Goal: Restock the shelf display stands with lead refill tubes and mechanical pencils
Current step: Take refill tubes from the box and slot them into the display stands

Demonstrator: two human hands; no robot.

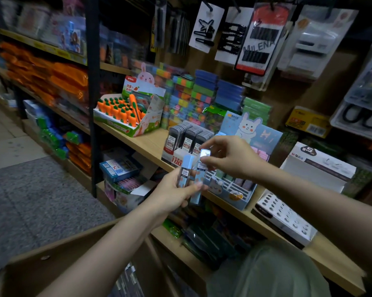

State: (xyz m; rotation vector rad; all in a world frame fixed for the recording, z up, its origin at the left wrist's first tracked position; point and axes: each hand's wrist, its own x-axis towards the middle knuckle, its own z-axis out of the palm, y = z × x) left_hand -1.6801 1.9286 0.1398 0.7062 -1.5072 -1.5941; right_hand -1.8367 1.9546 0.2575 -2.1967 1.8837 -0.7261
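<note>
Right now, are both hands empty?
No, the left hand grips a few light blue lead tubes, and the right hand pinches the top of one tube.

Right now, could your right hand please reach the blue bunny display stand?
Probably yes: the right hand pinches a lead refill tube directly above the blue bunny display stand, nothing between.

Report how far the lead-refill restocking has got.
Done: the grey refill stand looks full. In hand: the left hand grips several light blue lead refill tubes while the right hand pinches one's top. Left: the blue bunny display stand shows mostly empty slots.
</note>
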